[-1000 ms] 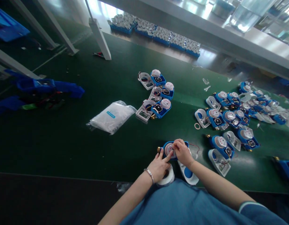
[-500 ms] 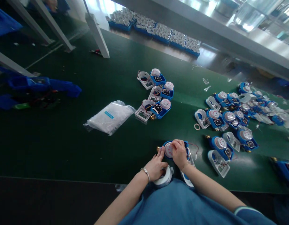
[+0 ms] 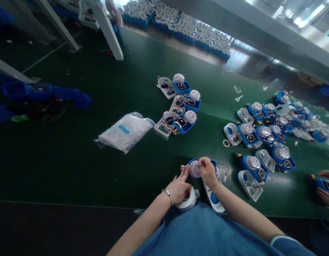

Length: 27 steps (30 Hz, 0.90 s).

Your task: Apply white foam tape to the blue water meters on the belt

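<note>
A blue water meter with a round white dial lies on the green table near the front edge. My right hand rests on its right side, fingers curled and pinching at the dial's rim. My left hand lies just left of the meter, index finger stretched to its edge, the other fingers round a white tape roll. A white cover with a blue spot lies under my right wrist, joined to the meter by thin wires.
Three open meters with white covers sit mid-table beside a clear plastic bag. Several more meters spread to the right. Another person's hands hold a meter at the far right. Blue bins lie left; trays of parts line the back.
My left index finger has slid off the dial to the meter's left edge. The view has tilted slightly. Another person's hands have come in at the far right.
</note>
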Available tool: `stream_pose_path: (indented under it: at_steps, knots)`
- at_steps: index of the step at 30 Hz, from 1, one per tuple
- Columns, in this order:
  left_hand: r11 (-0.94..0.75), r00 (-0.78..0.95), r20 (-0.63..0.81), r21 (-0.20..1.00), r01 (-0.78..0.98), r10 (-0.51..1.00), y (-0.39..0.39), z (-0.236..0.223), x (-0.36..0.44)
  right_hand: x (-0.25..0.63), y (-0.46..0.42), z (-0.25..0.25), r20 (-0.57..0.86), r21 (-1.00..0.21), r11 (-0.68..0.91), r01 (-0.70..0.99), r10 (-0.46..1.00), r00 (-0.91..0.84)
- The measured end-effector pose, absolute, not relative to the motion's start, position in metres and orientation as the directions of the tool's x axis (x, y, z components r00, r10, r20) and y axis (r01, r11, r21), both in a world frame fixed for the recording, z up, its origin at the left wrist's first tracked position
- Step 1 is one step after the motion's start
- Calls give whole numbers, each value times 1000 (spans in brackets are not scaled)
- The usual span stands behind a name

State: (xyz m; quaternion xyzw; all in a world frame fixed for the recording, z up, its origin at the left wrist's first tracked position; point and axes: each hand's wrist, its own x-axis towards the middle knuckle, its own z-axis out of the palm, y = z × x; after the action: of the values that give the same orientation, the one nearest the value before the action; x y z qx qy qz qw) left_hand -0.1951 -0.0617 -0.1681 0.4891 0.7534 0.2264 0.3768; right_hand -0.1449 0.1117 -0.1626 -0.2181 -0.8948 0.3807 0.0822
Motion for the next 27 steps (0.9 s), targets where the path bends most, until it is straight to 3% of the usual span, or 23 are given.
stream_pose_path:
  at_steps: [3, 6, 11, 16, 21, 27]
  knots:
    - [421, -230, -354, 709, 566, 906, -59, -167, -199, -153, 120, -158, -61, -708, 614, 349, 439, -896]
    - [425, -220, -368, 704, 569, 903, -59, -167, -200, -146, 117, -148, -7, -650, 699, 297, 386, -922]
    - [424, -209, -376, 693, 583, 902, -59, -168, -198, -112, 92, -147, 198, -359, 933, -6, 70, -978]
    - [425, -199, -388, 678, 600, 900, -58, -168, -198, -108, 76, -162, 300, -225, 969, 101, 167, -939]
    - [416, -190, -383, 681, 603, 904, -59, -167, -199, -118, 72, -167, 290, -142, 979, 147, 183, -939]
    - [400, -183, -366, 704, 586, 913, -60, -171, -199, -115, 70, -167, 269, -142, 983, 117, 152, -951]
